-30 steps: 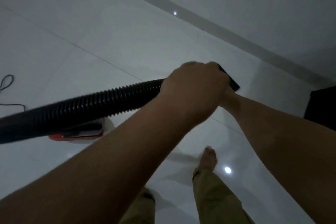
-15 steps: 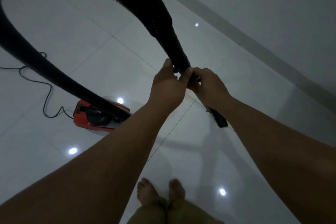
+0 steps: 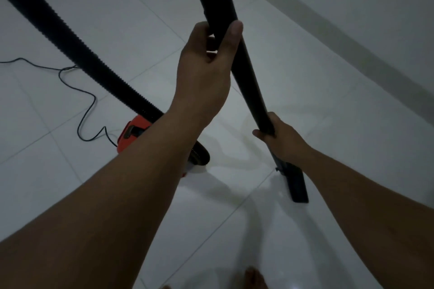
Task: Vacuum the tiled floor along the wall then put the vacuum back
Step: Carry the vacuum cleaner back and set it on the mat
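Bare toes [image 3: 254,278] (bottom edge), grey skirting strip [image 3: 352,54]

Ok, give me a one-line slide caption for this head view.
Both hands grip the black vacuum wand, left hand high, right hand low, nozzle near the tiled floor.

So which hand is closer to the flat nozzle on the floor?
The right hand. It grips the black tube low down, just above the nozzle. The left hand grips the same tube much higher up, far from the nozzle.
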